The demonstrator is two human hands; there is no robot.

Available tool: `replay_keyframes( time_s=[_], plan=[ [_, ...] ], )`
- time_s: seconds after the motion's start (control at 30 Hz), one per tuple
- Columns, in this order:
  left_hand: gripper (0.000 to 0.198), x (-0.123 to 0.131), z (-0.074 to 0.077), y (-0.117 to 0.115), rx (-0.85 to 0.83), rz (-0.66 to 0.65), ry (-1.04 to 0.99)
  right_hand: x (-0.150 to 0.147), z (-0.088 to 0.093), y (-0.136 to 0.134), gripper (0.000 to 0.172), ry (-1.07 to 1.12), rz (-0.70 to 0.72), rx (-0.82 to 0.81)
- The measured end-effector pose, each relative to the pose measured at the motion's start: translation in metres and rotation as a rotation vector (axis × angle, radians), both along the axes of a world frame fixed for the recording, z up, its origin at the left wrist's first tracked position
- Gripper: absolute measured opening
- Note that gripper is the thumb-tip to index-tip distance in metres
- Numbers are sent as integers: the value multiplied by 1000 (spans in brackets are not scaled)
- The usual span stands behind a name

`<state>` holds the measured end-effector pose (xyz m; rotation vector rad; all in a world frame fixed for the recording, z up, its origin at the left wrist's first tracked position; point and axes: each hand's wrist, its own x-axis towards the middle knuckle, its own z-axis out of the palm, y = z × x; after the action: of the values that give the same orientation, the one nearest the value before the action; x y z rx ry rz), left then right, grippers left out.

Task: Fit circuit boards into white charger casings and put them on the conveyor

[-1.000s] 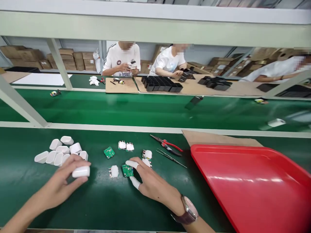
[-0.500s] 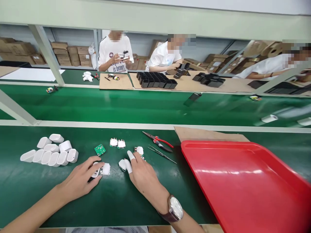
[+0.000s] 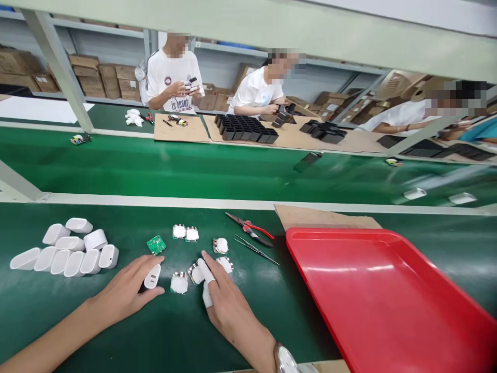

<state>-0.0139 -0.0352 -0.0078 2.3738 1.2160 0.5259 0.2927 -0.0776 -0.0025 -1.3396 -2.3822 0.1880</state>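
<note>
My left hand (image 3: 126, 287) rests on the green bench, its thumb and fingers closed round a white charger housing (image 3: 152, 277) with slots in its end. To its right lies a small circuit board with a white pad (image 3: 179, 283), apart from both hands. My right hand (image 3: 233, 300) wears white finger cots on two digits. One covered fingertip touches the edge of another white-padded circuit board (image 3: 196, 273); the thumb stays apart below it. Two more padded boards, one of them a padded board (image 3: 221, 245), lie beyond that hand. A bare green circuit board (image 3: 156, 244) sits above my left hand.
Several white housings (image 3: 73, 248) cluster at left. Two padded boards (image 3: 185, 232) lie farther back. Red-handled pliers (image 3: 250, 229) and tweezers (image 3: 257, 249) lie left of a large red tray (image 3: 380, 290). Beyond is a green conveyor (image 3: 174, 171) with co-workers opposite.
The padded board beside my left hand now lies farther right, away from the housing. The housing has turned, showing its slotted end. My right hand has shifted slightly downward, and the view has moved.
</note>
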Motion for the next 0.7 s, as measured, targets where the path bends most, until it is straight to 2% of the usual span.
replay_keyframes(
  time_s=[0.1,0.2,0.3,0.4,0.57,0.63,0.7],
  plan=[
    [69,-5,-4,-3,-36,0,-46,-8,1,-1,36,-39,-130,-13],
    [78,-8,5,-3,-98,-9,-52,-12,0,-1,20,-83,-130,-23],
    [77,-14,17,-2,-130,-16,-60,-12,-2,-1,25,-67,-126,-8],
    [80,-17,22,-1,-167,-40,-62,-13,-3,1,30,-19,-108,25],
    [70,-16,13,-1,-230,-3,-69,-19,-2,7,50,79,-88,71],
    [66,-14,11,-1,-228,30,-106,-26,4,10,56,145,-103,96],
    [65,-13,11,-2,-202,39,-134,-34,15,14,56,222,-68,99]
  ],
)
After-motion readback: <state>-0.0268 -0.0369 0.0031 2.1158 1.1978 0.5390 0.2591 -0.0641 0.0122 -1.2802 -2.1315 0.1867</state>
